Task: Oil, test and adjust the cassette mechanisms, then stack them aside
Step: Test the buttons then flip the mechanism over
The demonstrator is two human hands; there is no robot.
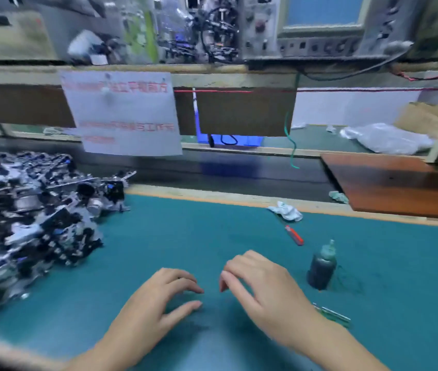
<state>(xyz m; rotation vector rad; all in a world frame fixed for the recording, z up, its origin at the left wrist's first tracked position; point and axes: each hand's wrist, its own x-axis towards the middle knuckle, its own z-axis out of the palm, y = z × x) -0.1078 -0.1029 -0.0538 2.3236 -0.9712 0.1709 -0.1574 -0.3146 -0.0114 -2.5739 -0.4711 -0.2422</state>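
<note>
both hands hover empty over the teal tabletop, left hand and right hand with fingers loosely curled, holding nothing. the cassette mechanisms lie heaped at far left; the oil bottle stands right of the hands.

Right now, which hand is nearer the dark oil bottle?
Right. The right hand hovers over the mat just left of the oil bottle, holding nothing. The left hand is farther left, beyond the right one, also empty.
</note>
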